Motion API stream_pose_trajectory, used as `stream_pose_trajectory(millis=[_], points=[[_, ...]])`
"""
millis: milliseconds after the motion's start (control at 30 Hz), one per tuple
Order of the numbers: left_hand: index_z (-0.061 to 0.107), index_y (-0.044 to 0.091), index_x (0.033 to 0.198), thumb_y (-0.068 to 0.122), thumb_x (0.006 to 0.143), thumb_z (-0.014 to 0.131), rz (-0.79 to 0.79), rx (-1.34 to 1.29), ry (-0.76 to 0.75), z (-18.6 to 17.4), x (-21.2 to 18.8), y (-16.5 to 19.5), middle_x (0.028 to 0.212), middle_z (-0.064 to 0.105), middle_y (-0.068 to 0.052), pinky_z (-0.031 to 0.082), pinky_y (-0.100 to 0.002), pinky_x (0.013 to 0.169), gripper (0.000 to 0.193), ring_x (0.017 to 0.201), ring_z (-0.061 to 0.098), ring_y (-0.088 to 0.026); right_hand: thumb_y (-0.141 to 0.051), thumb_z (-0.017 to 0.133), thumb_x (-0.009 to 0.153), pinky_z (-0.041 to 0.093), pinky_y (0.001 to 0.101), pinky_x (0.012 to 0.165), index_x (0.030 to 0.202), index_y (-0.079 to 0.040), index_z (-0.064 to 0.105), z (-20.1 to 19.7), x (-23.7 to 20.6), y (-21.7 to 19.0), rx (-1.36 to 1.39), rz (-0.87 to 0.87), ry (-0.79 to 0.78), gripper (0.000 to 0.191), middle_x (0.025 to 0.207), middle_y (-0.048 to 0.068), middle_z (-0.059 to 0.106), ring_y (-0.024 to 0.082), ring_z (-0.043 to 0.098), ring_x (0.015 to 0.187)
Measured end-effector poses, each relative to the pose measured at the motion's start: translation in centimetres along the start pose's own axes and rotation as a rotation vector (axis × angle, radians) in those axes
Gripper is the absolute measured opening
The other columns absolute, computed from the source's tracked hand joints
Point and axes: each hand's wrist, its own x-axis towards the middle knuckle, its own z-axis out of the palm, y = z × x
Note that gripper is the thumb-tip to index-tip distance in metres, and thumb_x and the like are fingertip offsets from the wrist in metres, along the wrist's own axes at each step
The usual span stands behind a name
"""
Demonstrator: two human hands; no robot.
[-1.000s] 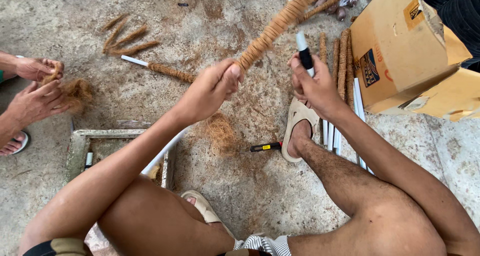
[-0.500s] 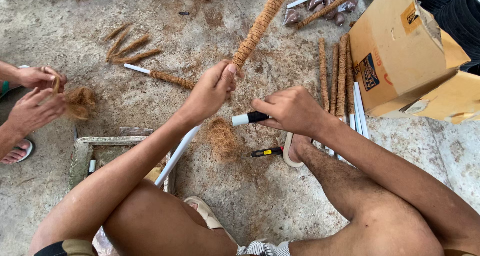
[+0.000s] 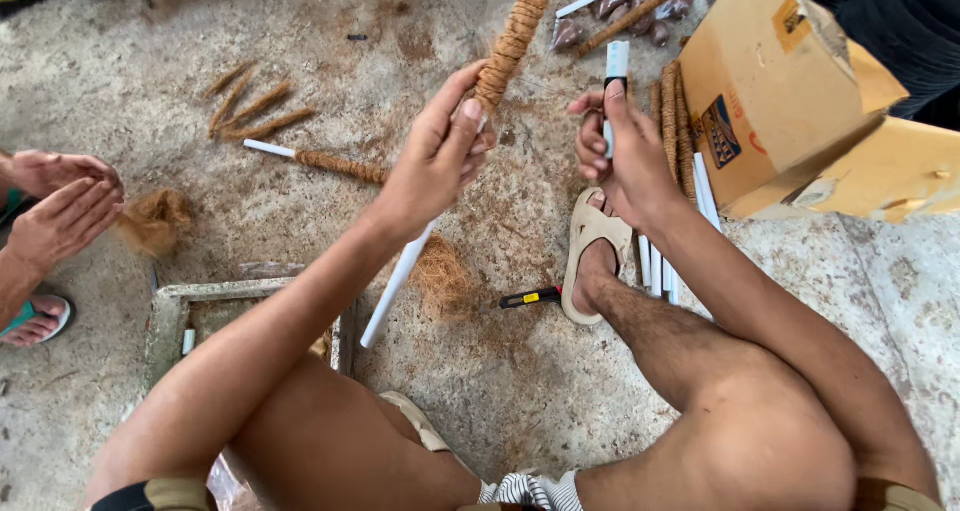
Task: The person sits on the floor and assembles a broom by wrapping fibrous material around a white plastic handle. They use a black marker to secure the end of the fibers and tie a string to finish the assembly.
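While the left hand (image 3: 437, 156) closes firmly around a long white pipe (image 3: 398, 283) partly wound with brown coir rope (image 3: 515, 33), the pipe runs on a slant, its bare lower end pointing down toward the person's knee and its wrapped upper end pointing up and away to the top edge of the view, where it is cut off. The right hand (image 3: 622, 156) is curled around a white marker-like tube with a dark band (image 3: 614, 76), held nearly upright, tip upward, just beside the wrapped pipe but apart from it. Both hands hover above the concrete floor (image 3: 400, 61), between the person's bent legs and a cardboard box (image 3: 770, 101). A small tuft of loose fibre (image 3: 442, 276) lies under the pipe, and a yellow-and-black cutter (image 3: 530, 297) rests by the sandalled foot (image 3: 592, 251). At the left edge another person's hands (image 3: 60, 206) press together over a fibre clump; what they grip is hard to make out. More wrapped sticks (image 3: 672, 121) lie partly hidden behind the right hand.
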Motion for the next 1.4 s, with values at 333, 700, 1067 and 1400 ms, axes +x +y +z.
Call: stream_pose_trajectory(millis=[333,700,1067,1400], points=[[0.052,0.013,0.143,0.026,0.116,0.047,0.35,0.793,0.312,5.3,2.8,0.1,0.075,0.065,-0.009,0.044,-0.045,0.057,0.03,0.06,0.063,-0.023,-0.02,0.057,0.111,0.049,0.0316,0.072,0.115,-0.01,0.048,-1.5,-2.0,-2.2,0.156,-0.107,0.131,0.014,0.089,-0.001,0.053,0.011,0.052,0.076],[0.04,0.008,0.153,0.024,0.111,0.044,-0.035,-0.552,0.662,6.5,-0.2,-2.9,0.074,0.05,0.004,0.041,-0.022,0.054,0.046,0.063,0.047,-0.007,-0.04,0.059,0.103,0.044,0.0236,0.049,0.094,-0.012,0.055,5.1,-3.3,2.0,-0.185,0.072,0.163,0.03,0.069,-0.004,0.051,0.008,0.048,0.056],[0.051,0.003,0.137,0.014,0.102,0.058,-0.349,0.078,0.636,14.3,-8.0,-20.1,0.1,0.068,-0.011,0.056,-0.036,0.077,0.037,0.088,0.068,-0.021,-0.028,0.054,0.103,0.047,0.0371,0.057,0.106,-0.008,0.056,-1.5,-8.1,13.8,-0.377,0.454,0.551,0.02,0.081,0.007,0.06,0.019,0.059,0.064],[0.063,0.009,0.124,0.011,0.088,0.075,-0.651,0.702,0.577,13.8,-8.4,-22.6,0.115,0.06,-0.016,0.043,-0.052,0.103,0.038,0.115,0.055,-0.038,-0.018,0.074,0.091,0.05,0.0487,0.074,0.111,0.0,0.061,0.0,-7.4,13.6,-1.236,0.107,0.53,0.03,0.099,0.022,0.063,0.04,0.063,0.087]])
